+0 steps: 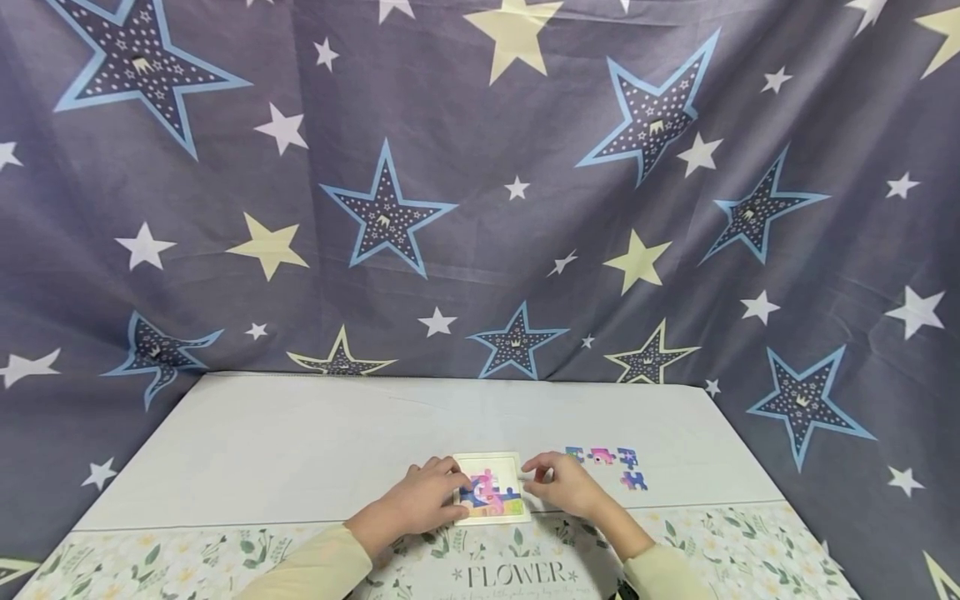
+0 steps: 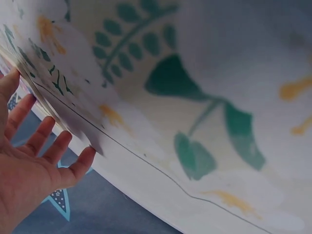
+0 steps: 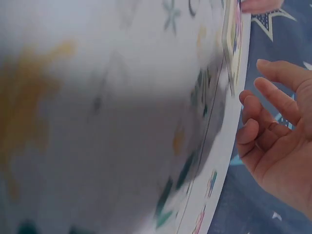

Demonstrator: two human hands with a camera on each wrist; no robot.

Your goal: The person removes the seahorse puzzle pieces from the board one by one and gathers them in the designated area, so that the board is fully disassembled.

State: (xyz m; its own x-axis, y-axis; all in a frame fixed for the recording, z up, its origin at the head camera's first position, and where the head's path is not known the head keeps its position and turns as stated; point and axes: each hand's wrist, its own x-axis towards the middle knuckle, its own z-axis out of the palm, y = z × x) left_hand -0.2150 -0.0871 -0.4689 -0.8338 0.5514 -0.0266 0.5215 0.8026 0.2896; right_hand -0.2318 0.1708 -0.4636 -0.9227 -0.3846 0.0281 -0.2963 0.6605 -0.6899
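A small cream puzzle tray (image 1: 487, 521) lies on the table, partly filled with colourful joined jigsaw pieces (image 1: 487, 493) in pink, blue, yellow and green. Its upper right part shows bare. My left hand (image 1: 423, 497) rests at the tray's left side, fingertips over the edge and the pieces. In the left wrist view these fingers (image 2: 57, 144) are spread and fairly straight. Just off the tray's right edge is my right hand (image 1: 566, 483). The right wrist view shows its fingers (image 3: 280, 73) loosely bent, with nothing between them.
Several loose jigsaw pieces (image 1: 602, 457) lie to the right of the tray, beyond my right hand. The white table (image 1: 315, 442) has a flowered, lettered strip (image 1: 517, 575) along its near side. A dark star-patterned curtain (image 1: 465, 292) hangs behind and at both sides.
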